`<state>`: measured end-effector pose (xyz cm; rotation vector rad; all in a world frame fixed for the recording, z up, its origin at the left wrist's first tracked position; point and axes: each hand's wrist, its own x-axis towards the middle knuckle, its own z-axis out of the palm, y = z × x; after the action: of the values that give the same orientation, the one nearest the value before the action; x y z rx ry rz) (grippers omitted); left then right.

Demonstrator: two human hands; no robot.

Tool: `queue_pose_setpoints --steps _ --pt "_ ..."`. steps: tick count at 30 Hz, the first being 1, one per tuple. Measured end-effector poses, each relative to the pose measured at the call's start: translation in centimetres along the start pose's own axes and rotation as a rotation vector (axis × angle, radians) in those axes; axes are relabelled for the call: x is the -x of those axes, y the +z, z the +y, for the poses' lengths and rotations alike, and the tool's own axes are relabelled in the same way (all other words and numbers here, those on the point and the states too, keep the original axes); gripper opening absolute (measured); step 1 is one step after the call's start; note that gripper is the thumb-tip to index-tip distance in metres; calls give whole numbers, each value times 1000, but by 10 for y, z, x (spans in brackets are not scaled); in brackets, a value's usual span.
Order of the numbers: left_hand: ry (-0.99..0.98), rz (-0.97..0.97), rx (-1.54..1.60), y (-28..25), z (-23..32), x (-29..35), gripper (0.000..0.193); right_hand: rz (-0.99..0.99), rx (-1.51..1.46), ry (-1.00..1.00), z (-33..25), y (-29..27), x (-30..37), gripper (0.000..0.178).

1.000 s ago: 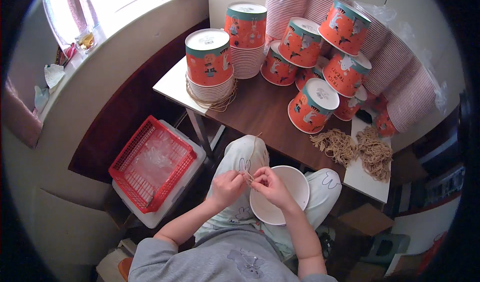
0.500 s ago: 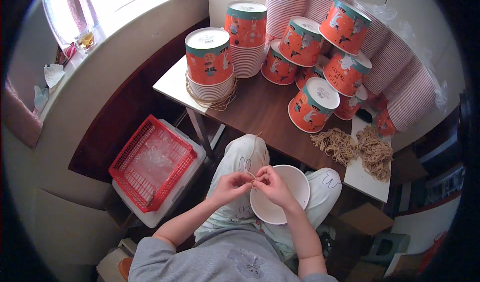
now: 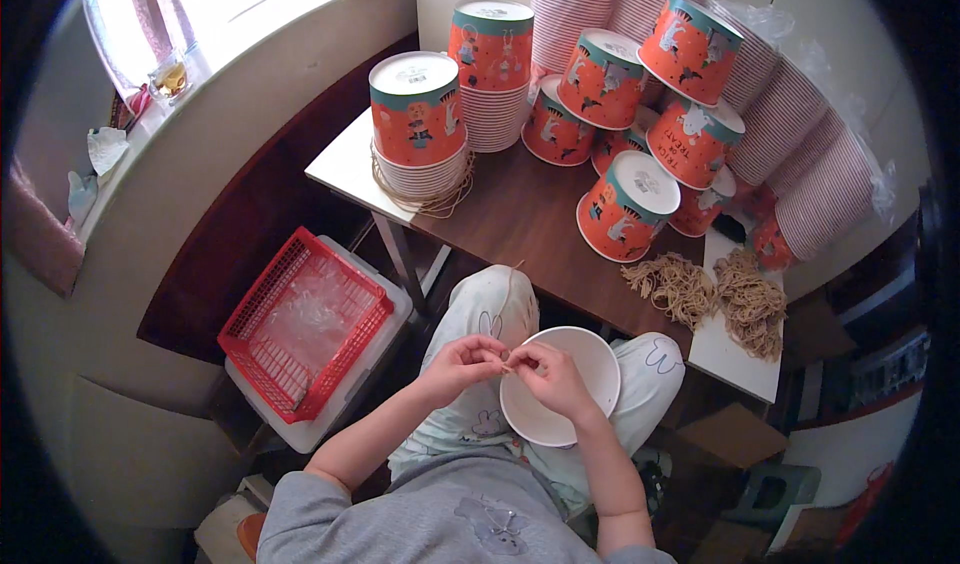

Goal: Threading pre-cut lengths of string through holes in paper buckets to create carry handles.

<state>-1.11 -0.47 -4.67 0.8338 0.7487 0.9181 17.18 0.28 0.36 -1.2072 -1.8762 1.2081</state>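
Note:
Above my lap, both hands meet fingertip to fingertip at the near left rim of a white-lined paper bucket (image 3: 592, 369). The bucket rests between my thighs with its mouth up. My left hand (image 3: 463, 363) pinches a thin tan cord, and my right hand (image 3: 552, 376) pinches at the same spot from the other side. Most of the cord is hidden by the fingers; whether a knot is in it is too small to tell. A thin tan strand (image 3: 516, 268) shows over my left knee.
On the brown table (image 3: 500, 214) stand upside-down orange buckets (image 3: 620, 214), some piled up, and two bucket stacks (image 3: 417, 114) with loose cord round the nearer one. Tan cord bundles (image 3: 752, 304) lie at right. Striped stacks (image 3: 820, 194) stand behind. A red basket (image 3: 240, 336) sits lower left.
My hands stay together over the bucket but the fingers have shifted slightly; the cord that rose above them is now less visible. The bucket and table things stay put.

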Motion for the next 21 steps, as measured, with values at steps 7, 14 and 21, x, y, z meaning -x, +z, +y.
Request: queue_pose_setpoints --steps 7,14,21 --pt "-73 31 133 1 0 0 22 31 65 -131 0 2 6 13" --pt "-78 87 165 4 -3 -1 19 201 385 -362 8 9 8 16" --pt "-136 23 218 2 6 2 21 270 340 -330 6 7 9 7"
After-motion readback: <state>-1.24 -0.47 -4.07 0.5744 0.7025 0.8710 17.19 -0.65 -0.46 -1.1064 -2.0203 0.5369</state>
